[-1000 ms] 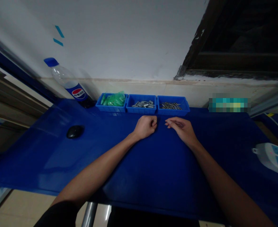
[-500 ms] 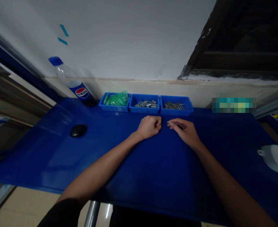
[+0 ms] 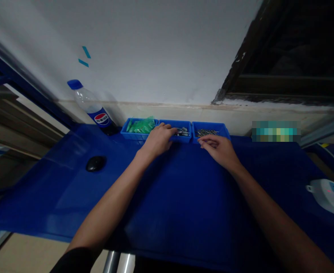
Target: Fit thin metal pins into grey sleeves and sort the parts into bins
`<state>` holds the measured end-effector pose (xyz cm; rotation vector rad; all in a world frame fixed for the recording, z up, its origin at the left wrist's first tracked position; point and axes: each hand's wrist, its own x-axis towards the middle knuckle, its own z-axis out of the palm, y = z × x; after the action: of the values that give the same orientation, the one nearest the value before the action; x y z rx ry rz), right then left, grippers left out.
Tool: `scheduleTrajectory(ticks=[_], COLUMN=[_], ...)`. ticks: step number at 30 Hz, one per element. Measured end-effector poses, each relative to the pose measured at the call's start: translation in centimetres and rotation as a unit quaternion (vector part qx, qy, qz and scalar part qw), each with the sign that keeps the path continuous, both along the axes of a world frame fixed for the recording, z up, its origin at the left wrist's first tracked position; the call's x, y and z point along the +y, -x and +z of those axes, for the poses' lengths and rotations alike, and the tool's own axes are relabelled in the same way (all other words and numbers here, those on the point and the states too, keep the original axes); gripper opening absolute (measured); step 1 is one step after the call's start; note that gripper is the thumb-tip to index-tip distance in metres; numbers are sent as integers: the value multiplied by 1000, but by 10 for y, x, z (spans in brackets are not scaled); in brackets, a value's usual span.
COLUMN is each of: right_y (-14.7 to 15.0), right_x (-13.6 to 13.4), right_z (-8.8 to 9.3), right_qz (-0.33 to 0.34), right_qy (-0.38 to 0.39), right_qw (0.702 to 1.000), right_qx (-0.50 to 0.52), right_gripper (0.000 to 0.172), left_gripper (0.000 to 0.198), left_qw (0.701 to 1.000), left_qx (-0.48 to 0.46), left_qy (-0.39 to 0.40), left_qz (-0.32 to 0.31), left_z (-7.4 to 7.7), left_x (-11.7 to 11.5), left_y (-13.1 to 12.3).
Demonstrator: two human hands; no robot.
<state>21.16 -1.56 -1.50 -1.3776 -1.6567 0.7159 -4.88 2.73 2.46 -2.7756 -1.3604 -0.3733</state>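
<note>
Three blue bins stand in a row against the wall. My left hand (image 3: 159, 139) is over the left part of the middle bin (image 3: 181, 139), its fingers bent over small grey metal pieces (image 3: 184, 131); whether it holds one is hidden. My right hand (image 3: 216, 148) is at the front edge of the right bin (image 3: 228, 135), which holds thin metal pins (image 3: 208, 132). Its thumb and fingertips are pinched together, and anything between them is too small to make out. Green plastic pieces (image 3: 141, 126) lie in the left bin (image 3: 124, 131).
A cola bottle (image 3: 101, 118) stands at the back left of the blue table (image 3: 167, 204), with a black mouse (image 3: 95, 163) in front of it. A white device (image 3: 328, 195) lies at the right edge. A blurred-out teal item (image 3: 276, 131) is at the back right.
My left hand has moved away from my right hand, leftward and forward to the middle bin, and its fingers have loosened from a fist. My right hand has come up to the right bin's edge.
</note>
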Motion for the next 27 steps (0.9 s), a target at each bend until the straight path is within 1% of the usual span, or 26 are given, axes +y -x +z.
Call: scheduleTrajectory(ticks=[3, 6, 9, 13, 16, 19, 22, 24, 27], right_y=[11, 20, 24, 22, 20, 22, 25, 27, 29], right_x=[16, 26, 30, 32, 32, 32, 31, 30, 29], right_z=[16, 23, 20, 9, 6, 6, 5, 3, 0], right_qz=[-6, -8, -4, -20, -20, -19, -7, 2, 18], right_qy=[-31, -32, -46, -62, -64, -60, -61, -55, -24], right_qw=[998, 993, 990, 993, 993, 994, 995, 996, 999], right_qx=[-54, -111, -132, -102, -94, -91, -82, -68, -33], right_gripper=[16, 16, 20, 27, 36, 47, 54, 57, 56], left_gripper=[40, 35, 31, 27, 25, 27, 30, 32, 34], left_qw=[1000, 1000, 1000, 1000, 998, 996, 993, 991, 992], left_qx=[14, -3, 0, 8, 11, 19, 37, 45, 49], left_qy=[23, 23, 7, 9, 17, 37, 62, 65, 55], left_qz=[17, 21, 11, -21, -51, -74, -98, -107, -104], left_z=[-8, -14, -16, -17, -16, -14, -13, -15, -18], left_x=[7, 11, 11, 10, 10, 10, 8, 6, 5], left_y=[6, 6, 6, 7, 8, 7, 5, 4, 2])
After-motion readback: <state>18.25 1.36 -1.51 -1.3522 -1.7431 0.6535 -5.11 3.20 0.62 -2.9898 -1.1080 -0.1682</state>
